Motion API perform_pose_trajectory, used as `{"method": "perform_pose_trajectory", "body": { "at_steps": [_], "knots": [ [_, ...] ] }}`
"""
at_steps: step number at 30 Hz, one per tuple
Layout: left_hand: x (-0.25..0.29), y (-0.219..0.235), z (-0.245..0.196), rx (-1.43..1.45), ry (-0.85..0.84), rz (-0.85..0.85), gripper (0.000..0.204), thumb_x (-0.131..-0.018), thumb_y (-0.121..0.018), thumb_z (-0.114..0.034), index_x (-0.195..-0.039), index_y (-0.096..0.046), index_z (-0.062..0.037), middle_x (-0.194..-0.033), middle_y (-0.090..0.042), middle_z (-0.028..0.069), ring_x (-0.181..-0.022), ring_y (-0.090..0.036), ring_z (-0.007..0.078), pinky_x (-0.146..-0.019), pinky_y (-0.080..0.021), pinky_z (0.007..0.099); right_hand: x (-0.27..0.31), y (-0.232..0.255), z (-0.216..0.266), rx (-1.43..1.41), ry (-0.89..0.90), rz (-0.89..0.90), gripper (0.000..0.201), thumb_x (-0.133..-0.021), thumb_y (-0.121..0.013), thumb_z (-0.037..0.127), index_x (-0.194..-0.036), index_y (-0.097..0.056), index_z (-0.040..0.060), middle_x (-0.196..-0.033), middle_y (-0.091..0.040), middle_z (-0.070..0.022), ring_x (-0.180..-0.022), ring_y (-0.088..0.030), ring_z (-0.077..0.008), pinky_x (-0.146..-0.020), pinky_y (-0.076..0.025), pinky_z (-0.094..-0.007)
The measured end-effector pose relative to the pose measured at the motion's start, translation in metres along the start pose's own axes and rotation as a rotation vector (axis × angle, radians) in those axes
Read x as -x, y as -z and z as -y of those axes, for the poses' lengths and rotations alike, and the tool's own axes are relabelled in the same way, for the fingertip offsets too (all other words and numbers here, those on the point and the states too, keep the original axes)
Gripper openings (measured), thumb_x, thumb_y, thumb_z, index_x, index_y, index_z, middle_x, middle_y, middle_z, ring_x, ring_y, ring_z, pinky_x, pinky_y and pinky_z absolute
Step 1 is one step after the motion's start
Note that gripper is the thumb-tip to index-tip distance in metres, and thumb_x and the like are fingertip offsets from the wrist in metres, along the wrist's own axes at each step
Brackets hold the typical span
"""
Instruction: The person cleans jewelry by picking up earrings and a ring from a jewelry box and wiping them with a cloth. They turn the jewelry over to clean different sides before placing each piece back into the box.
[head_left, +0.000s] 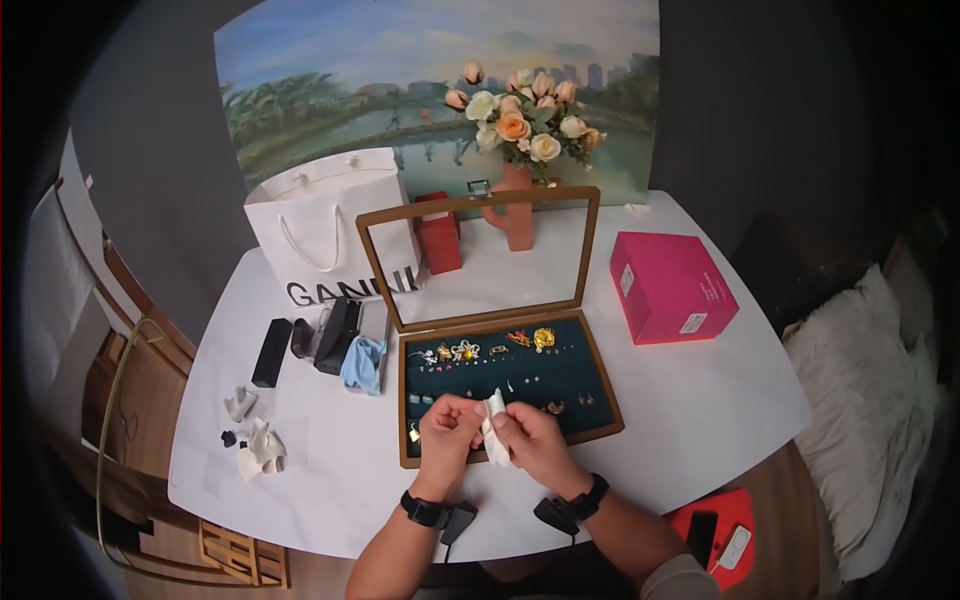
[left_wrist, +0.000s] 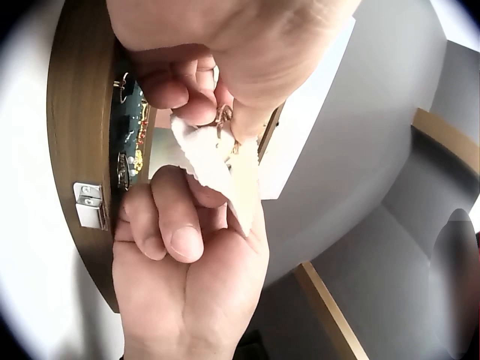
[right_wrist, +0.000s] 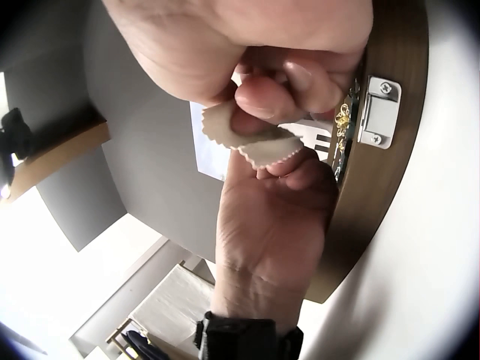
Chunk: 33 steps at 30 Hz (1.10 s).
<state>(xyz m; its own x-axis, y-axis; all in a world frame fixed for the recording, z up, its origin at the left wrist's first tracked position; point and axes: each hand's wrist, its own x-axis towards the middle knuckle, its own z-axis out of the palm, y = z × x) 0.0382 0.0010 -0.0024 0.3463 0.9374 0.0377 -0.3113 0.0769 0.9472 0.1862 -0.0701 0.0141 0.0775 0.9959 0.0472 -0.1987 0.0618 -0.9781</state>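
Observation:
My left hand (head_left: 448, 432) pinches a small gold-coloured piece of jewellery (left_wrist: 223, 120) between thumb and fingers. Its exact kind is partly hidden by the fingertips. A white polishing cloth (head_left: 494, 428) with zigzag edges is pinched in my right hand (head_left: 538, 440), folded against the gold piece in the left wrist view. Both hands are over the front of a wooden jewellery case (head_left: 404, 385) with a dark green lining. Rows of jewellery lie inside, among them a gold flower-shaped piece (head_left: 544, 338) and small earrings (head_left: 586, 399). The case's glazed lid (head_left: 592, 260) stands raised.
Left of the case lie a blue cloth (head_left: 364, 365), a black box (head_left: 271, 352) and crumpled pale cloths (head_left: 262, 450). A white paper bag (head_left: 330, 220), a red box (head_left: 438, 240) and a flower vase (head_left: 518, 215) stand behind. A pink box (head_left: 672, 288) sits at right.

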Motion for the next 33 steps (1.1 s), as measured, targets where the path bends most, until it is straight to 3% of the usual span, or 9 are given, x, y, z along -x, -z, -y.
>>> {"method": "perform_pose_trajectory", "body": {
  "at_steps": [10,12,18,22,27,31,33],
  "knots": [
    [0.002,0.003,0.001,-0.074,0.020,0.086,0.008,-0.099,-0.073,-0.011,-0.101,-0.070,-0.0035,-0.081,-0.067,-0.0021,-0.063,-0.054,0.0014,-0.057,-0.045,0.0177,-0.004,0.006,-0.001,-0.015,-0.043,-0.080,0.025,-0.108,-0.059,0.025,-0.095,-0.060,0.0040,-0.072,-0.058,0.0029,-0.054,-0.049,-0.0024,-0.045,-0.037,-0.0211],
    [0.002,0.001,0.002,-0.062,0.015,0.083,0.010,-0.098,-0.074,-0.010,-0.102,-0.070,-0.0014,-0.076,-0.065,-0.0033,-0.062,-0.053,0.0017,-0.056,-0.043,0.0179,-0.004,0.008,0.000,0.015,-0.048,-0.072,0.026,-0.108,-0.059,0.026,-0.095,-0.061,0.0041,-0.072,-0.058,0.0027,-0.053,-0.049,-0.0023,-0.045,-0.038,-0.0209],
    [0.001,-0.002,0.001,-0.022,-0.002,-0.005,0.010,-0.099,-0.073,-0.012,-0.102,-0.070,-0.0031,-0.081,-0.068,-0.0024,-0.064,-0.056,0.0016,-0.058,-0.046,0.0179,-0.003,0.011,0.006,0.058,-0.116,0.034,0.028,-0.108,-0.059,0.029,-0.096,-0.062,0.0044,-0.072,-0.058,0.0029,-0.053,-0.049,-0.0020,-0.046,-0.037,-0.0203],
    [0.002,0.003,0.002,-0.083,0.009,0.098,0.011,-0.098,-0.074,-0.012,-0.101,-0.070,-0.0031,-0.081,-0.067,-0.0027,-0.065,-0.056,0.0022,-0.059,-0.046,0.0186,-0.003,0.013,0.011,0.025,-0.092,-0.017,0.029,-0.108,-0.059,0.031,-0.095,-0.063,0.0047,-0.072,-0.057,0.0037,-0.054,-0.048,-0.0015,-0.046,-0.036,-0.0201],
    [0.002,0.005,0.003,-0.101,-0.005,0.143,0.012,-0.098,-0.075,-0.014,-0.101,-0.071,-0.0032,-0.079,-0.065,-0.0034,-0.066,-0.055,0.0034,-0.060,-0.047,0.0199,-0.004,0.020,0.014,-0.009,-0.158,0.046,0.030,-0.108,-0.058,0.031,-0.096,-0.063,0.0051,-0.073,-0.056,0.0045,-0.056,-0.048,-0.0010,-0.046,-0.035,-0.0200],
    [0.001,0.001,0.005,-0.079,-0.015,0.080,0.021,-0.100,-0.073,-0.016,-0.115,-0.070,-0.0024,-0.085,-0.067,-0.0038,-0.069,-0.055,0.0012,-0.059,-0.043,0.0179,-0.001,0.017,0.021,-0.070,-0.154,0.029,0.028,-0.109,-0.058,0.030,-0.096,-0.063,0.0053,-0.074,-0.057,0.0050,-0.057,-0.048,-0.0003,-0.047,-0.036,-0.0196],
    [-0.001,-0.007,0.002,-0.058,-0.060,0.049,0.025,-0.101,-0.071,-0.018,-0.121,-0.067,-0.0023,-0.091,-0.068,-0.0031,-0.072,-0.056,0.0017,-0.059,-0.044,0.0179,-0.003,0.012,0.013,-0.079,-0.074,-0.103,0.026,-0.109,-0.058,0.027,-0.097,-0.063,0.0044,-0.075,-0.059,0.0043,-0.060,-0.050,-0.0004,-0.049,-0.039,-0.0205]
  ]
}}
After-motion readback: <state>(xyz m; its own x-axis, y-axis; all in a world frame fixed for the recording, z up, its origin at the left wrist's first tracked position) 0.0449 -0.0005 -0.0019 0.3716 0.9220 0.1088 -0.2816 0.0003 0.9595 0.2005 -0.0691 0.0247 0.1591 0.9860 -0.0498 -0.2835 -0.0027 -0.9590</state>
